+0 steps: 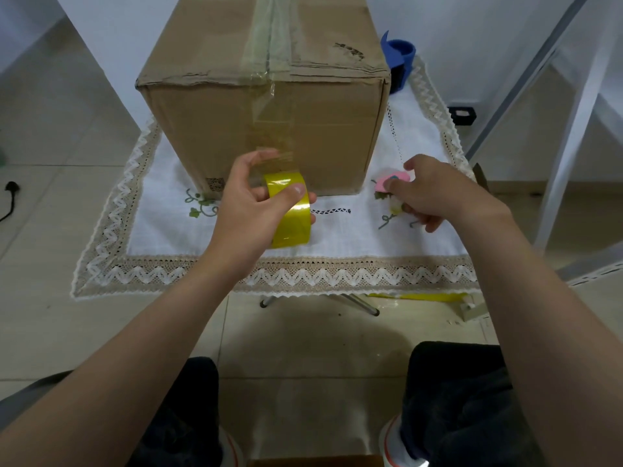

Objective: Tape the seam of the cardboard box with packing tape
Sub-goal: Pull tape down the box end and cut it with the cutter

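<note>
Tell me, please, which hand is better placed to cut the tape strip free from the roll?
Right, probably: the right hand is at the pink cutter, while the left hand holds the yellow tape roll.

left hand (249, 200): raised, fingers and thumb curled in a grip | right hand (435, 192): lower, fingers curled, pinching

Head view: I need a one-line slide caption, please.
Left hand pulls tape roll down box; right hand grasps pink cutter.
</note>
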Motion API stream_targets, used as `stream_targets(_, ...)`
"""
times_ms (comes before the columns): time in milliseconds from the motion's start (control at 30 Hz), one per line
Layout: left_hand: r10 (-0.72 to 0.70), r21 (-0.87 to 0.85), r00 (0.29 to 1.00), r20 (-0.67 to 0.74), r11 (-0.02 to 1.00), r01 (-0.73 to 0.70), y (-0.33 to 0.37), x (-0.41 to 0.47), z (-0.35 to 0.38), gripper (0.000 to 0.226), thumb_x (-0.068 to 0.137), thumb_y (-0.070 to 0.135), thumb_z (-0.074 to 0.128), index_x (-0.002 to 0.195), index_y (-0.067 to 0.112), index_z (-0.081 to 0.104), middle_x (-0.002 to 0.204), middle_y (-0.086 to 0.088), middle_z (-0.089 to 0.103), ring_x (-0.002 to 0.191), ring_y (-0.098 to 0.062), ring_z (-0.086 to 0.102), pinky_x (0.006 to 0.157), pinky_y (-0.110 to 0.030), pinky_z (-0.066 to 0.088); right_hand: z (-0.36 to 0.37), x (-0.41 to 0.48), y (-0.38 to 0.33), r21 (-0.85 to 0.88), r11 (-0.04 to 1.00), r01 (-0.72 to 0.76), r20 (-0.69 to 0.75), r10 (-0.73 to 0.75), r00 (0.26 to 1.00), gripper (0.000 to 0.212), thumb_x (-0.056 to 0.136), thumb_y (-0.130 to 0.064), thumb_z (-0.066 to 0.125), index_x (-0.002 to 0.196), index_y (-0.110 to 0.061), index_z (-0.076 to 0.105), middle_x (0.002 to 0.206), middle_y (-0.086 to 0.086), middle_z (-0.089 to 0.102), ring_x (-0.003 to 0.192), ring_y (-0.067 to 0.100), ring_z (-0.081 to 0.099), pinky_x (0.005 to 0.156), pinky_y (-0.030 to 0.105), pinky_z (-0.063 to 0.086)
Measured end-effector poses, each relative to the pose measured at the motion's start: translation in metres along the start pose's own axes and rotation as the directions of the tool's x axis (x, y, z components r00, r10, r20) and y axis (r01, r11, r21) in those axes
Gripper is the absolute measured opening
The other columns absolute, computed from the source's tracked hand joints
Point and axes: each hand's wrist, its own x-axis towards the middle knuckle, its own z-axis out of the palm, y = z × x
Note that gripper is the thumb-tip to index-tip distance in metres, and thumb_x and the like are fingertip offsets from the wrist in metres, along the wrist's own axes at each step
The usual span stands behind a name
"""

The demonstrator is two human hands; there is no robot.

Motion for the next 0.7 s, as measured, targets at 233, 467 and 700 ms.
stream_targets(233, 0.012, 0.014, 1.0, 0.026, 1.0, -0.013, -0.004, 0.001, -0.001, 0.048, 0.097, 0.007, 0.073, 0.132, 0.029, 0.049, 0.093, -0.012, 0.082, 0.079, -0.032, 0.081, 0.063, -0.035, 0.064, 0.0, -0.023, -0.037, 0.072, 0.994, 0.077, 0.068, -0.082, 0.994, 0.037, 0.098, -0.049, 0.064, 0.095, -0.012, 0.067, 0.073, 0.01, 0.069, 0.041, 0.018, 0.062, 0.041, 0.025, 0.051)
stream_targets(467, 0.09, 0.201, 0.996, 0.026, 0.975, -0.094, -0.004, -0.006, -0.003, 0.053, 0.086, 0.021, 0.08, 0.126, 0.041, 0.05, 0.083, -0.023, 0.077, 0.082, -0.044, 0.076, 0.074, -0.052, 0.064, 0.038, -0.044, -0.082, 0.451, 0.869, 0.206, 0.211, -0.328, 0.921, 0.047, 0.098, -0.054, 0.061, 0.078, -0.015, 0.078, 0.069, -0.001, 0.074, 0.057, 0.016, 0.068, 0.04, 0.023, 0.044)
stream_targets(700, 0.082, 0.197, 0.994, 0.078, 0.976, -0.096, 0.001, -0.015, -0.006, 0.052, 0.087, 0.023, 0.079, 0.123, 0.046, 0.05, 0.086, -0.033, 0.072, 0.079, -0.044, 0.076, 0.06, -0.054, 0.065, 0.041, -0.048, -0.087, 0.54, 0.819, 0.193, 0.161, -0.326, 0.932, 0.046, 0.088, -0.046, 0.076, 0.087, 0.0, 0.077, 0.067, 0.002, 0.067, 0.063, 0.013, 0.063, 0.051, 0.026, 0.041)
